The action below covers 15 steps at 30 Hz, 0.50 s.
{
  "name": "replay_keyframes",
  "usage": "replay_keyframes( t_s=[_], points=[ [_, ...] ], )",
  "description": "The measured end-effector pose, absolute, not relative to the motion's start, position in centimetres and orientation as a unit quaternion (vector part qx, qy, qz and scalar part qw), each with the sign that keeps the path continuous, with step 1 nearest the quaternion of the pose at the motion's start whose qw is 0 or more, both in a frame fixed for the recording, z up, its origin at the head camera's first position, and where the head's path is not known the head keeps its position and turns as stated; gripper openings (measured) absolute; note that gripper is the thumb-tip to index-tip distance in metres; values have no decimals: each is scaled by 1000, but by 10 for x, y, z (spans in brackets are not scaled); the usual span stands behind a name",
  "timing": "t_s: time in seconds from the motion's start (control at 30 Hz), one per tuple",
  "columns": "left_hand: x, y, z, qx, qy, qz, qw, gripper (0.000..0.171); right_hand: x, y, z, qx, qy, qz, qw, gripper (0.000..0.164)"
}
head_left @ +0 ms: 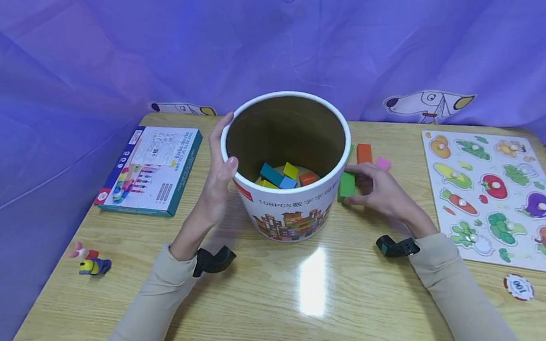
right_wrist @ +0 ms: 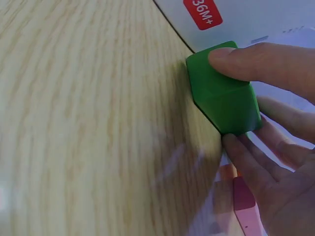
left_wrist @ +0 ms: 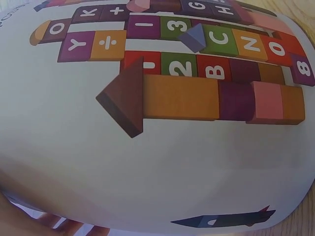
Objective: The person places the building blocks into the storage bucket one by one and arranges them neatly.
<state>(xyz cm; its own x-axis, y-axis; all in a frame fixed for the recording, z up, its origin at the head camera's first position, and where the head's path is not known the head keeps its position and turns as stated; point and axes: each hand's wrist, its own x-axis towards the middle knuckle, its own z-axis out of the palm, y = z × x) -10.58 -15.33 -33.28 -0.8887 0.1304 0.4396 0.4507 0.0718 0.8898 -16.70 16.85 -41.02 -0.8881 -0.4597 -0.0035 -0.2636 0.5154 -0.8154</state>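
Observation:
A white bucket (head_left: 276, 206) printed with coloured blocks stands mid-table. My left hand (head_left: 217, 181) holds its left side, thumb at the rim and fingers round the wall; some of these fingers (left_wrist: 64, 226) show low in the left wrist view. Inside the bucket lie several blocks, among them a teal block (head_left: 271, 173), a yellow block (head_left: 290, 170) and an orange block (head_left: 308, 179). Right of the bucket, my right hand (head_left: 377, 189) pinches a green block (right_wrist: 221, 93) between thumb and fingers, close against the bucket's wall and low by the tabletop.
Behind the right hand lie an orange block (head_left: 364, 153) and a pink block (head_left: 383, 163). A vegetable puzzle board (head_left: 491, 183) and poker chips (head_left: 518, 287) are on the right. At left are a flat box (head_left: 152, 170) and small toy figures (head_left: 91, 264). A purple curtain (head_left: 266, 38) hangs behind.

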Motion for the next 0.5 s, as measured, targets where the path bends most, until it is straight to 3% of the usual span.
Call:
replay_keyframes(
  t_s=[0.5],
  points=[
    [-106, -152, -332, -194, -731, -644, 120, 91, -169, 181, -398, -186, 865, -450, 121, 67]
  ],
)
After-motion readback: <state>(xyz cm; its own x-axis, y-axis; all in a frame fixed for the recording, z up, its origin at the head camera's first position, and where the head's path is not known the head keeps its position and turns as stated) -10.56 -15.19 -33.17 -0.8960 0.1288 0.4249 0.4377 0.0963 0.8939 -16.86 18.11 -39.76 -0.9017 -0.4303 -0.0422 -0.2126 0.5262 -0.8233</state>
